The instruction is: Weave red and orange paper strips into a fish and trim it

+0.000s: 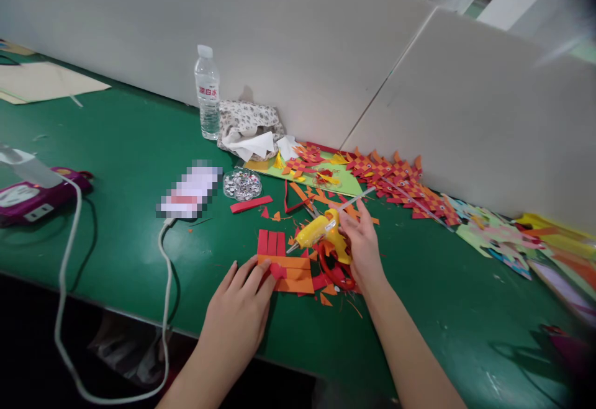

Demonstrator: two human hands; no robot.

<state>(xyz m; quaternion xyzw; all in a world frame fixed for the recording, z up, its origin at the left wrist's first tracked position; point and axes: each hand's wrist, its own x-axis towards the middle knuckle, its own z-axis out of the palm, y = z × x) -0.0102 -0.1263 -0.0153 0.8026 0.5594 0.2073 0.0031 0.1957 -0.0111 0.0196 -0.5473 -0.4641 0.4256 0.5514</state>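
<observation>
My right hand [361, 241] is wrapped round the handle of a yellow hot glue gun [313, 230]. A pale glue stick [357, 199] juts from its back, and the metal nozzle points down and left above the paper. My left hand [244, 294] lies over the left edge of the orange paper strips [298, 283], fingers apart, with its thumb hidden. Upright red paper strips [271, 242] meet the orange ones at the top, with a red piece among them near my fingertips. Under the glue gun lie red-handled scissors [333, 272], partly covered, among red and orange scraps [326, 300].
Behind the scraps, woven red-and-orange paper fish [391, 173] line the partition. A clear tray of googly eyes [242, 184], a phone [190, 193] on a white cable, a water bottle [207, 92] and a tissue pouch [251, 126] stand left. A purple power strip [44, 195] is further left.
</observation>
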